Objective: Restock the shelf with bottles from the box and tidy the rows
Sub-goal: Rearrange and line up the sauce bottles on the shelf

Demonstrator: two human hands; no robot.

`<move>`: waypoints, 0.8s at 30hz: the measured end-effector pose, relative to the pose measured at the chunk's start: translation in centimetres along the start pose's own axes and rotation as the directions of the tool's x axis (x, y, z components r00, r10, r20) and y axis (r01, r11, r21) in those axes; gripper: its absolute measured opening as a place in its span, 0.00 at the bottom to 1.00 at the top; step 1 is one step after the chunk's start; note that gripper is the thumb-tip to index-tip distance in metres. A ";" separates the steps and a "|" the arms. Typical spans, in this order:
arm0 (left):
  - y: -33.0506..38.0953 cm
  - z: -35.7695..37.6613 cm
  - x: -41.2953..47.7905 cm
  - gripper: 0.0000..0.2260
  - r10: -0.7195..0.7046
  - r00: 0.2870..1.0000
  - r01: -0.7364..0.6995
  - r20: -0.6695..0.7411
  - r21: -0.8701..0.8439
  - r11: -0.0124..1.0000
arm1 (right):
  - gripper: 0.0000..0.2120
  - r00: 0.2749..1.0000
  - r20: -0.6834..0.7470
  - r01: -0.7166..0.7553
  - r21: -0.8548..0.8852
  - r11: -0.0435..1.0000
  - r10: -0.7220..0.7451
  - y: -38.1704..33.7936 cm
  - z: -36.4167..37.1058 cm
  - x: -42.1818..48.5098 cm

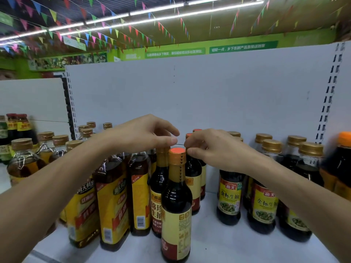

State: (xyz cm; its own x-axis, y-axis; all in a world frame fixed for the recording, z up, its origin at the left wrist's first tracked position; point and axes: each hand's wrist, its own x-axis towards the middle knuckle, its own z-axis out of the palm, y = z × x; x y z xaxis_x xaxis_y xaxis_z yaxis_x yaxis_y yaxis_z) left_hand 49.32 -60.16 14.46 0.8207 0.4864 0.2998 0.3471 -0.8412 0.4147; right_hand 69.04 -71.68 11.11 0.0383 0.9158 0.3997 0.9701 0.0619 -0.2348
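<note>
Closest in, the left forearm (47, 186) reaches past the yellow-label bottles (112, 198). The left hand (144, 133) hangs loosely curled over the caps; I cannot tell if it touches one. Front and centre, a red-capped bottle (176, 205) stands dark, glossy and upright on the shelf (209, 240). The right hand (214, 149) pinches the neck of the bottle behind (193, 171). The gold-capped rows (266, 202) look staggered, so tidying seems unfinished. No box in view.

Single wide-angle head view, close to the shelf (212, 242), level with the bottle caps (177, 153), facing its back panel (190, 95).
</note>
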 end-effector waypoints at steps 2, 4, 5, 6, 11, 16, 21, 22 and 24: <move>0.2 0.6 -0.3 0.14 -0.016 1.000 0.017 -0.015 0.072 0.997 | 0.13 0.999 0.023 0.036 0.043 0.998 -0.038 -0.2 0.3 -0.4; 0.1 1.4 0.1 0.16 -0.020 0.999 0.027 -0.039 0.180 0.983 | 0.13 0.997 0.038 0.057 0.074 0.996 -0.060 -0.6 0.6 -0.3; 0.1 1.8 0.4 0.16 -0.024 0.999 0.033 -0.043 0.229 0.973 | 0.13 0.997 0.044 0.057 0.086 0.995 -0.061 -0.6 0.9 0.0; 0.0 2.0 0.7 0.15 -0.030 0.999 0.040 -0.040 0.271 0.962 | 0.13 0.997 0.055 0.048 0.090 0.995 -0.053 -0.7 1.3 0.3; 0.8 1.4 1.8 0.08 -0.076 0.996 0.050 0.052 0.390 0.920 | 0.05 0.995 0.093 0.042 0.069 0.997 -0.049 -0.5 2.5 1.8; 0.7 0.5 2.4 0.07 -0.075 0.991 0.042 0.107 0.287 0.957 | 0.07 0.989 0.134 0.043 0.122 0.992 -0.059 -0.9 3.3 2.7; 0.4 1.2 2.9 0.05 -0.006 1.000 -0.001 0.023 0.299 0.954 | 0.09 0.993 0.106 0.042 0.122 0.992 -0.055 -0.8 3.7 3.0; 0.4 1.4 3.2 0.06 0.000 1.000 -0.005 0.018 0.286 0.958 | 0.10 0.993 0.105 0.033 0.116 0.993 -0.045 -0.8 3.4 2.9; 0.5 1.7 3.6 0.09 0.005 1.000 -0.007 0.010 0.261 0.965 | 0.09 0.993 0.112 0.025 0.097 0.995 -0.036 -0.5 2.9 2.8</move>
State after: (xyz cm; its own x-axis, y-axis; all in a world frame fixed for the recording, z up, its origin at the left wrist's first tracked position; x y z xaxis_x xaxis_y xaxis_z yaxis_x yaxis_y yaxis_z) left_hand 53.20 -59.18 14.32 0.8268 0.4800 0.2933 0.4477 -0.8772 0.1736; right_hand 67.97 -67.99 9.73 -0.0235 0.9516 0.3065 0.9427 0.1231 -0.3100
